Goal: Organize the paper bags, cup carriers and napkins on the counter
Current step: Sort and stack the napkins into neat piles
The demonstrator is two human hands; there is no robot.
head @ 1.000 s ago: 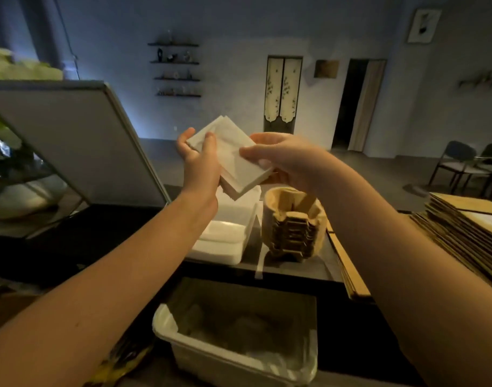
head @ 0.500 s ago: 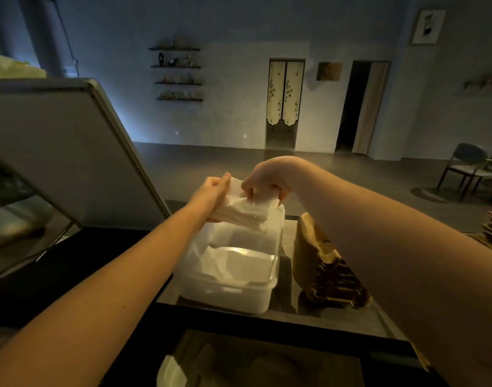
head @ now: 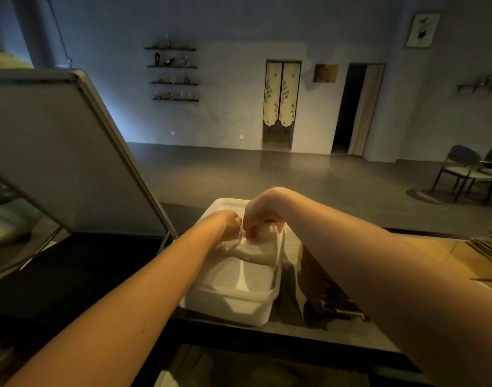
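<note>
A white stack of napkins (head: 256, 251) sits down inside a translucent plastic container (head: 233, 305) on the dark counter. My left hand (head: 225, 219) and my right hand (head: 260, 209) reach into the container's far end, fingers curled round the napkin stack from either side. Fingertips are hidden by the napkins and the container wall. A brown stack of cup carriers (head: 327, 291) stands just right of the container, partly behind my right forearm. Flat brown paper bags (head: 490, 238) lie stacked at the far right edge.
A slanted grey display-case panel (head: 57, 152) rises at the left, close to my left arm. The counter's front edge (head: 295, 335) runs below the container, with a dim bin beneath it. Chairs (head: 462, 171) stand on the open floor beyond.
Both hands have lowered the napkin stack from above the container's rim down into it. The view has tilted so the lower bin is mostly out of sight.
</note>
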